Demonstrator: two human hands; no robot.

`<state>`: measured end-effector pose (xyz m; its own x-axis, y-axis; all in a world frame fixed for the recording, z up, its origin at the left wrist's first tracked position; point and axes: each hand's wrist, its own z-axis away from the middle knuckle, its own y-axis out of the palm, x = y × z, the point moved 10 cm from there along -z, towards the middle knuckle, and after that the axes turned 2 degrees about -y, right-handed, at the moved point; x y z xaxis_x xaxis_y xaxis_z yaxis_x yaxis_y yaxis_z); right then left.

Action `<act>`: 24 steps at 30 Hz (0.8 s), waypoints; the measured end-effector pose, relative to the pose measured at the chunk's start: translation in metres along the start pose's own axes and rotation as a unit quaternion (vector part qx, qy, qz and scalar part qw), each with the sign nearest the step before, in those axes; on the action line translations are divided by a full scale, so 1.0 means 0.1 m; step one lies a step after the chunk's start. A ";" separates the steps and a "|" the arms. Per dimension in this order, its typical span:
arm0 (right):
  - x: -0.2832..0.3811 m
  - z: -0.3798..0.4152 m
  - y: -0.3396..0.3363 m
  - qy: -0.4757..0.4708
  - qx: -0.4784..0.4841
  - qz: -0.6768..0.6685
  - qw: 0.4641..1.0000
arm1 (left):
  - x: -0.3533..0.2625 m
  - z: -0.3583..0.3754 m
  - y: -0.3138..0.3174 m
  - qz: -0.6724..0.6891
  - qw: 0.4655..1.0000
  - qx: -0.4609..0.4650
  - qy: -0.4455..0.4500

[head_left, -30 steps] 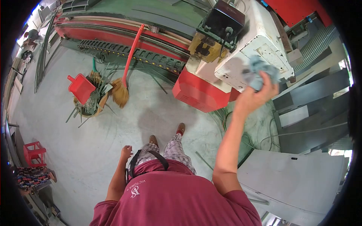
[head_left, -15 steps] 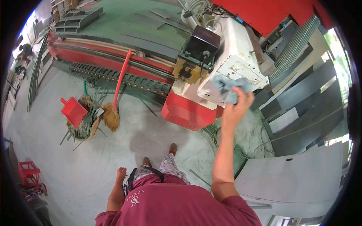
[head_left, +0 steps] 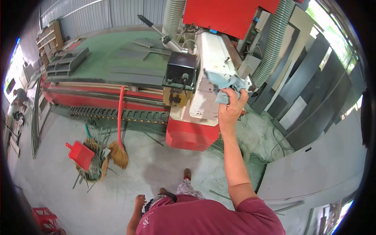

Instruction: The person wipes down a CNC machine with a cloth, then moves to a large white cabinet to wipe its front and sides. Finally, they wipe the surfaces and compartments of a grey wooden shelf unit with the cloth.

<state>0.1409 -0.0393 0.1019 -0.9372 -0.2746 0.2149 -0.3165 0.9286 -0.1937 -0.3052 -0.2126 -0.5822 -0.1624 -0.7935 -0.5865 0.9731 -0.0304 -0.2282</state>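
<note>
My right fingers [head_left: 231, 96] were bent and pinching a crumpled blue-grey cloth [head_left: 223, 81], its thin folds bunched at the fingertips and a loose corner spreading to the left. The cloth lay against the near end of a long, boxy white housing [head_left: 213, 49], whose painted surface was chipped and speckled with dark marks. Beside that housing sat a glossy black box [head_left: 181, 64] above a stained yellowish block [head_left: 175, 97], and below them a smooth red cover [head_left: 192, 135] with bevelled edges. My left fingers [head_left: 140, 199] hung low by my side; they showed too small for me to tell whether they were spread or pressed together.

Farther left, a ribbed black cable chain [head_left: 117, 114] ran along the red rail. A red-handled broom [head_left: 119, 154] with straw bristles leaned there, near a red plastic dustpan [head_left: 81, 155] over a round basket [head_left: 104, 171] of thin strips. To the right rose a ridged, translucent hose [head_left: 274, 43] and flat dark sheets [head_left: 309, 88]. Behind the chain stretched a green bed [head_left: 102, 49] bearing flat grey pieces [head_left: 135, 55].
</note>
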 end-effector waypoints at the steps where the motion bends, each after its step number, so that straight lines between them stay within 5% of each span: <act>1: -0.01 -0.04 -0.02 0.000 -0.009 0.004 1.000 | 0.00 -0.01 0.01 -0.015 1.000 0.009 0.012; 3: -0.03 -0.08 -0.03 -0.007 -0.025 0.020 0.999 | 0.01 -0.04 -0.03 -0.021 1.000 0.000 0.023; 5: -0.22 0.15 0.20 -0.022 0.016 0.058 0.998 | -0.28 -0.03 0.07 -0.215 0.935 0.063 0.276; 10: -0.27 0.69 0.41 -0.017 0.129 0.010 0.992 | -0.39 0.01 0.13 -0.205 0.947 0.058 0.240; 15: -0.40 0.17 -0.07 0.093 -0.009 -0.054 0.994 | -0.35 -0.03 0.19 -0.179 0.944 0.091 0.263; 16: -0.45 0.11 -0.16 0.107 -0.048 -0.060 0.991 | -0.34 0.13 0.08 -0.119 0.990 0.042 0.064; 19: -0.50 0.20 -0.20 0.086 -0.077 -0.053 0.992 | -0.36 0.27 0.01 -0.075 0.997 0.006 0.016; 20: -0.52 0.38 -0.02 0.051 -0.021 0.040 0.998 | -0.36 0.28 -0.02 -0.073 0.997 0.005 0.012; 22: -0.52 0.77 0.19 0.012 0.039 0.127 0.991 | -0.46 0.18 0.14 -0.264 0.949 0.078 0.154; 24: -0.49 1.11 0.47 0.021 0.177 0.076 0.981 | -0.39 0.17 0.13 -0.166 0.982 0.056 0.071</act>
<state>0.1561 -0.0097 -0.0243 -0.9732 -0.1221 0.1948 -0.2109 0.8113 -0.5452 -0.2830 -0.1920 -0.5494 -0.4872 -0.6354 -0.5990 0.8732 -0.3457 -0.3435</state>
